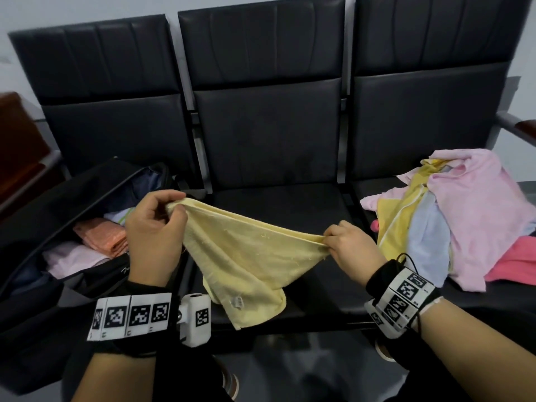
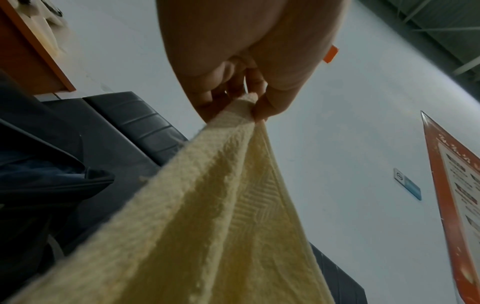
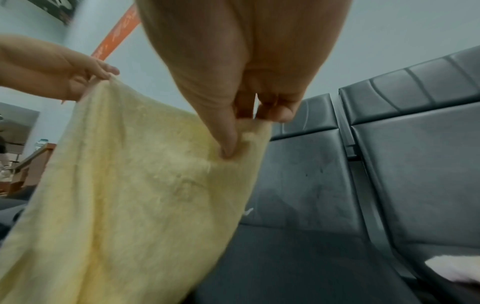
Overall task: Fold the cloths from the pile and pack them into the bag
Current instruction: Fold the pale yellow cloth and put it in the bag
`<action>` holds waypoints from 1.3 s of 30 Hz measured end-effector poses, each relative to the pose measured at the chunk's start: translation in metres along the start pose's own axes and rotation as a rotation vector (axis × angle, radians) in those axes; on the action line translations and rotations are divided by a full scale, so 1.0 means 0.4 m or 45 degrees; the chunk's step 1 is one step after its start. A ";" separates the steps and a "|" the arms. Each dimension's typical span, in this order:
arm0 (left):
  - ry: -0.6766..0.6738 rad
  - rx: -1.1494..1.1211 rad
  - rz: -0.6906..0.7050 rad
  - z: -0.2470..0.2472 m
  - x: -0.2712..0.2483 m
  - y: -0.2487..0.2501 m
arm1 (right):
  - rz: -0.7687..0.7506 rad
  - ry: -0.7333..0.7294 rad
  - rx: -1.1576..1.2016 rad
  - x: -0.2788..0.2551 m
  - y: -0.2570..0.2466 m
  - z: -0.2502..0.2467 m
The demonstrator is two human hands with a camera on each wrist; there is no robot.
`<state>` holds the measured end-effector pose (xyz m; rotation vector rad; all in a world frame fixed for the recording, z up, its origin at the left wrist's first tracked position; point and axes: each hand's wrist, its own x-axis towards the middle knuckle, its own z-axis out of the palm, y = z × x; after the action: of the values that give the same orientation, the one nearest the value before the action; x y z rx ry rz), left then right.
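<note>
A pale yellow cloth (image 1: 246,256) hangs stretched between my two hands above the middle seat, its lower part sagging onto the seat's front edge. My left hand (image 1: 171,206) pinches its left corner, seen close in the left wrist view as the left hand (image 2: 249,102) on the yellow cloth (image 2: 207,205). My right hand (image 1: 327,239) pinches the right corner; the right wrist view shows the right hand (image 3: 246,125) on the yellow cloth (image 3: 142,174). The open black bag (image 1: 58,198) lies on the left seat with folded cloths inside. The pile of cloths (image 1: 452,216) sits on the right seat.
Three black padded seats form a bench; the middle seat (image 1: 275,204) lies under the held cloth. A folded orange cloth (image 1: 101,233) and a pink one (image 1: 75,256) show inside the bag. A wooden armrest (image 1: 522,129) ends the bench on the right.
</note>
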<state>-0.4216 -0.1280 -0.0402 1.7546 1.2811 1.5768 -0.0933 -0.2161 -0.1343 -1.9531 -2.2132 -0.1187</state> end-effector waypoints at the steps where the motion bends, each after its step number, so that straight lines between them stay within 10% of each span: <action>1: 0.006 0.001 0.000 -0.003 0.005 -0.002 | -0.028 0.034 -0.042 0.006 -0.002 -0.011; 11: 0.084 0.074 0.041 -0.064 0.094 -0.040 | 0.300 0.529 0.809 0.076 0.064 -0.176; 21: 0.166 0.008 0.077 -0.098 0.124 0.009 | 0.197 0.767 0.949 0.077 0.049 -0.344; 39: -0.087 0.030 -0.124 -0.031 0.239 -0.053 | 0.382 0.601 1.185 0.201 0.094 -0.332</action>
<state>-0.4485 -0.0400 -0.0051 1.7179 1.3368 1.4416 -0.0540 -0.1570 0.0086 -1.4696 -1.2846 0.3833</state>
